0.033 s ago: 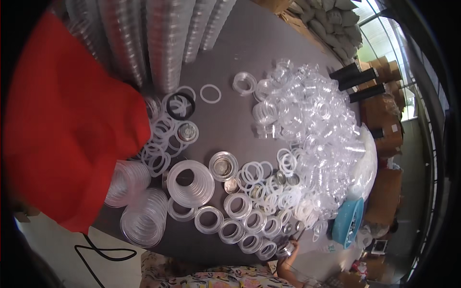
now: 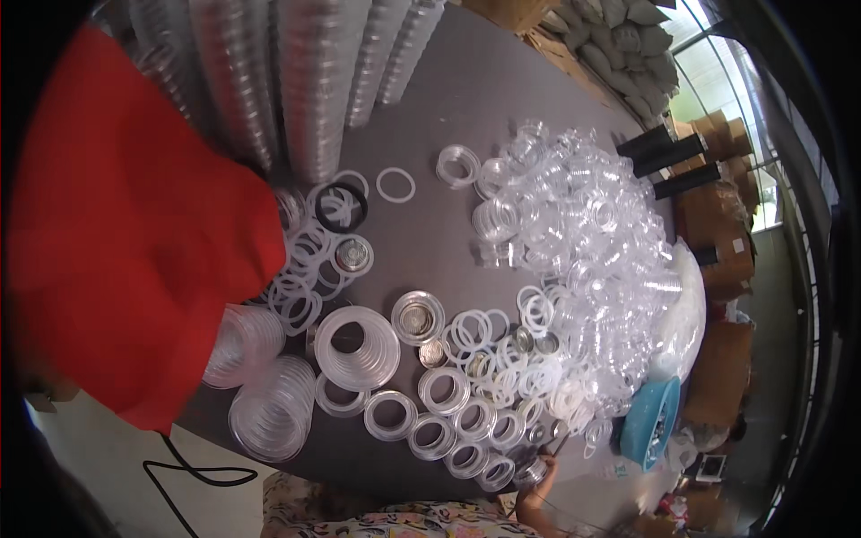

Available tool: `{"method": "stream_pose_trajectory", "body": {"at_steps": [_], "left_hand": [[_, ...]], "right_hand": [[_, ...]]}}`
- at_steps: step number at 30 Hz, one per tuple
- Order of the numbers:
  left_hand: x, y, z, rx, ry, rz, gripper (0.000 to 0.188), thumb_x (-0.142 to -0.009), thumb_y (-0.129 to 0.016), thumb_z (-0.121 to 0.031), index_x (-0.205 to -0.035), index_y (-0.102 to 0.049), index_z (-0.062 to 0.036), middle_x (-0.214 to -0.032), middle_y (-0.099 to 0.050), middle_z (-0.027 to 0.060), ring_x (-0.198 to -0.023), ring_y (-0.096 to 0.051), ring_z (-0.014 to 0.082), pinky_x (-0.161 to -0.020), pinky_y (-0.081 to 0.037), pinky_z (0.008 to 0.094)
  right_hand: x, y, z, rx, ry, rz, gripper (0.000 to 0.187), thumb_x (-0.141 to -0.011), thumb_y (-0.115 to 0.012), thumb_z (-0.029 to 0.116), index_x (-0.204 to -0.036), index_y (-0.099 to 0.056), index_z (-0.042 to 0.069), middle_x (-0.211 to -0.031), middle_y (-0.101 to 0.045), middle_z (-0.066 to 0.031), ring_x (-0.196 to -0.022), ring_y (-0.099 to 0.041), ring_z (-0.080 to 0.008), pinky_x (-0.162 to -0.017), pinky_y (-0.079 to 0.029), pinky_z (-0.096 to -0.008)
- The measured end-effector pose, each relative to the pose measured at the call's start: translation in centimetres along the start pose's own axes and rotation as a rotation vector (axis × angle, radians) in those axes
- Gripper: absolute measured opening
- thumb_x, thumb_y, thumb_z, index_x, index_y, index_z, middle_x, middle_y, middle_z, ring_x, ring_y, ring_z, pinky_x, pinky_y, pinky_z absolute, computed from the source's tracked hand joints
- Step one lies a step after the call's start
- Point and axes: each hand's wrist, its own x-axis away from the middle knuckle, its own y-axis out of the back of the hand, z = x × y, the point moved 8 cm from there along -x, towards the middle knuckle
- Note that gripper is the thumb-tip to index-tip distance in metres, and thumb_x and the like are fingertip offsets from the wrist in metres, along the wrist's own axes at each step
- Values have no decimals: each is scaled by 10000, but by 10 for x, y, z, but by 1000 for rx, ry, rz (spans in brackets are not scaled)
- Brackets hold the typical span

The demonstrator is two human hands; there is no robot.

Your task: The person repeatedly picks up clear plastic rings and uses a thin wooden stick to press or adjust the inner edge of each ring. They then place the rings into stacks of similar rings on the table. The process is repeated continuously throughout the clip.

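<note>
At the lower edge, my right hand is closed around a shiny clear round piece, small and partly hidden by the fingers. A thin dark stick-like thing juts up beside the hand; whether the fingers touch it I cannot tell. Just left of the hand lie several clear plastic ring-shaped lids. Above them spread loose white rings and small silvery metal discs. My left hand does not show. A large red cloth-like shape covers the left side.
A big heap of clear plastic containers fills the table's right part, with a blue basin beside it. Tall stacks of clear plastic pieces stand at the far left. Stacked rings lie nearer. Cardboard boxes stand beyond the table.
The whole view has shifted slightly, so the table's things sit a little lower in the picture. My right hand stays near the same lids, still around the round piece.
</note>
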Motion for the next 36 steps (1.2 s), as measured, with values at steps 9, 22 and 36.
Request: {"method": "stream_pose_trajectory", "body": {"at_steps": [9,22,36], "left_hand": [[12,20,-14,-6,56,-54,227,-901,-473,-188,-1013,-537,-2,-940,-573,146,-868,-546,258,-770,-432,345],[36,14,11,81,162,-99,235,-898,-477,-188,-1023,-535,2,-951,-571,156,-874,-546,272,-778,-430,354],[97,4,50,104,84,-218,244,-894,-482,-188,-1033,-534,6,-963,-569,165,-882,-546,288,-787,-429,364]], "right_hand": [[-13,15,-1,355,23,147,540,-802,-528,109,-1298,-334,18,-1239,-444,-213,-1040,-499,-315,-888,-419,-399],[-55,87,-50,1113,108,178,453,-882,-506,126,-1267,-355,-61,-1221,-468,-237,-1135,-457,-342,-954,-367,-394],[-78,142,-26,624,-104,268,611,-872,-492,354,-1319,-282,-6,-1298,-350,-177,-1180,-379,-278,-962,-374,-407]]}}
